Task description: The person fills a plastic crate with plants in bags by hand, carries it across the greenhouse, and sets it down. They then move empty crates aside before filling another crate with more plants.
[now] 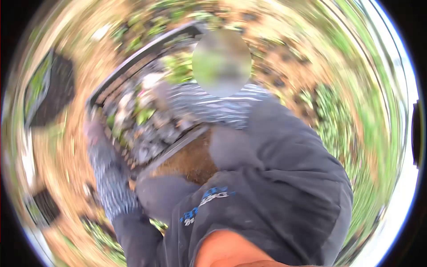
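A dark slatted crate (147, 58) stands tilted across the view in front of my knees. Inside it are grey, whitish and reddish lumps with green leaves (144, 116), too smeared to name. My left hand (93, 130), below a blue-grey knitted sleeve, is at the crate's left end and seems to touch it; its fingers are blurred. Reaching over the crate from the right, my right hand (163, 92) is among the contents, under a striped sleeve. Motion smears its fingers, and I cannot make out whether it holds anything.
Brown soil (187, 162) lies between the crate and my knees. Two more dark crates (62, 82) (46, 207) stand at the left, the farther one with greenery. Leafy plants (331, 113) grow at the right. A blurred round patch (222, 62) hides part of the crate's right end.
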Demonstrator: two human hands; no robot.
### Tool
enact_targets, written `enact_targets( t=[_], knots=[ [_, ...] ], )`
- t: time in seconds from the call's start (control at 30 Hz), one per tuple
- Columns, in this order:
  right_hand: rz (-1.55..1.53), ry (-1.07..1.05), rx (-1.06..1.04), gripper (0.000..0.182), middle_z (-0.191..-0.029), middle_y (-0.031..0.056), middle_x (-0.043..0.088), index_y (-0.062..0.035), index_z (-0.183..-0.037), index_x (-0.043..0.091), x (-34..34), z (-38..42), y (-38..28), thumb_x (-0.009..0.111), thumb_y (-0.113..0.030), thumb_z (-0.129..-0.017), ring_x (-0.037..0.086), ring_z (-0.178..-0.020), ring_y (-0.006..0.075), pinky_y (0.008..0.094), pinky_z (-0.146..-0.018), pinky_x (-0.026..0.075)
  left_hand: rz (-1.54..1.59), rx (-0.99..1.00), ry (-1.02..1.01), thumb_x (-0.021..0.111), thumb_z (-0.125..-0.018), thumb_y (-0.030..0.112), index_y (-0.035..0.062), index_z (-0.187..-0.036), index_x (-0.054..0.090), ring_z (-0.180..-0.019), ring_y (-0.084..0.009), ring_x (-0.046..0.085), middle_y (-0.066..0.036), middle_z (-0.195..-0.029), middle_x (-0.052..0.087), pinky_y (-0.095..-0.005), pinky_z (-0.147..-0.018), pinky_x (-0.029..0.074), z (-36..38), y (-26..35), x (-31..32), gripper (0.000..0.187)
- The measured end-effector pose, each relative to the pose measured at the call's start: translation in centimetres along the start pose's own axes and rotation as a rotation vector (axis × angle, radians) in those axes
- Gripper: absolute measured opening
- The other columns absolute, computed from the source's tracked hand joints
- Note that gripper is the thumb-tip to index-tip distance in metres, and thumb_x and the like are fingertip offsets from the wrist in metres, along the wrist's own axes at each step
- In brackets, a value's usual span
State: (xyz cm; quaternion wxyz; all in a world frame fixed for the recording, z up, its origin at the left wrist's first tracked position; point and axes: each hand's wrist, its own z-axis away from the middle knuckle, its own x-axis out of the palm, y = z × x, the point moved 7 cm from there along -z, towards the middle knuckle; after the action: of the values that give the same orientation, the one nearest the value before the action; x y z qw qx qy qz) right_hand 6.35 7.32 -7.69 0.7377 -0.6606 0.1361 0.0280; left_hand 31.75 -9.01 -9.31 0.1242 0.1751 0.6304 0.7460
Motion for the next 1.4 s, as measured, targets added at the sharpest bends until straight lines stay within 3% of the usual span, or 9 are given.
enact_targets(
  t=[0.2,0.23,0.27,0.33,0.5,0.67,0.87,1.13,1.4],
  knots=[
    [1.053,-0.087,-0.461,0.03,-0.074,0.0113,0.065,-0.0041,-0.081,0.065,-1.5,-0.3,-3.1,0.075,-0.026,-0.063,0.065,-0.069,0.0184,0.0392,-0.058,0.052,-0.467,-0.197,0.171,0.053,-0.09,0.026,0.0006,-0.097,0.055,-0.064,-0.018,0.061,-0.008,-0.077,0.063,-0.028,-0.053,0.05,-4.2,-0.2,-4.3,0.026],
    [0.159,-0.234,-0.521,0.022,-0.07,0.0096,0.063,-0.0054,-0.078,0.066,-2.7,-1.1,-1.7,0.069,-0.026,-0.069,0.063,-0.067,0.0204,0.0376,-0.059,0.052,-0.546,-0.197,-0.059,0.054,-0.089,0.026,-0.0027,-0.102,0.054,-0.067,-0.0204,0.062,-0.011,-0.081,0.063,-0.03,-0.054,0.052,-4.1,0.3,-3.5,0.032],
    [-0.743,-0.35,-0.548,0.019,-0.065,0.0079,0.061,-0.0067,-0.075,0.066,-4.7,-1.5,-0.3,0.064,-0.026,-0.075,0.062,-0.065,0.0224,0.0361,-0.059,0.052,-0.967,-0.329,0.234,0.054,-0.074,0.062,-0.0006,-0.122,0.05,-0.102,-0.0295,0.056,-0.016,-0.115,0.057,-0.0383,-0.088,0.043,-3.1,2.0,-4.4,0.079],
    [-0.532,0.164,-0.027,0.024,-0.077,0.0114,0.063,-0.0003,-0.093,0.057,-13.5,9.7,-7.3,0.058,-0.022,-0.081,0.063,-0.062,0.0193,0.0331,-0.056,0.053,-1.229,-0.258,0.242,0.055,-0.075,0.061,-0.002,-0.12,0.051,-0.099,-0.0298,0.057,-0.018,-0.114,0.058,-0.0369,-0.083,0.045,-2.0,4.1,-3.0,0.077],
    [-0.355,1.101,-0.313,0.02,-0.086,0.0113,0.063,-0.0015,-0.103,0.058,-26.0,29.8,-2.6,0.048,-0.01,-0.087,0.064,-0.077,0.0159,0.0266,-0.058,0.051,-1.48,-0.329,0.294,0.055,-0.072,0.066,-0.0111,-0.113,0.052,-0.093,-0.0326,0.059,-0.023,-0.106,0.059,-0.0397,-0.079,0.047,-1.9,5.2,-3.2,0.088],
    [-0.043,1.485,0.565,0.025,-0.087,0.012,0.063,-0.0011,-0.107,0.055,-25.2,52.1,16.9,0.053,-0.015,-0.087,0.062,-0.074,0.0142,0.0276,-0.061,0.052,-1.507,-0.159,0.316,0.058,-0.074,0.061,-0.011,-0.102,0.059,-0.083,-0.0285,0.061,-0.018,-0.094,0.064,-0.0365,-0.075,0.048,-0.7,6.6,-0.8,0.077],
    [-0.422,1.924,0.525,0.012,-0.074,0.0053,0.057,-0.0036,-0.098,0.053,-25.5,68.0,22.2,0.05,-0.008,-0.088,0.054,-0.055,0.0115,0.0233,-0.048,0.047,-1.655,-0.249,0.409,0.058,-0.073,0.062,-0.0043,-0.115,0.054,-0.09,-0.0293,0.061,-0.017,-0.106,0.062,-0.037,-0.08,0.048,-0.3,7.4,-0.5,0.078],
    [0.616,0.722,1.313,0.032,-0.088,0.0119,0.065,-0.0038,-0.096,0.062,-26.1,65.3,37.4,0.056,-0.032,-0.083,0.063,-0.081,0.0243,0.0351,-0.07,0.049,-1.716,-0.32,0.44,0.048,-0.069,0.075,-0.0003,-0.127,0.044,-0.103,-0.0337,0.055,-0.021,-0.119,0.053,-0.0403,-0.087,0.045,-1.8,6.8,-3.4,0.095],
    [0.52,0.763,1.427,0.037,-0.093,0.0125,0.064,-0.0127,-0.104,0.061,-25.8,61.0,27.6,0.057,-0.042,-0.081,0.062,-0.088,0.0289,0.0387,-0.075,0.048,-1.694,-0.306,0.456,0.053,-0.069,0.07,-0.0011,-0.126,0.045,-0.102,-0.0321,0.056,-0.019,-0.118,0.054,-0.0395,-0.085,0.046,-1.4,6.5,-3.6,0.091]
  ],
)
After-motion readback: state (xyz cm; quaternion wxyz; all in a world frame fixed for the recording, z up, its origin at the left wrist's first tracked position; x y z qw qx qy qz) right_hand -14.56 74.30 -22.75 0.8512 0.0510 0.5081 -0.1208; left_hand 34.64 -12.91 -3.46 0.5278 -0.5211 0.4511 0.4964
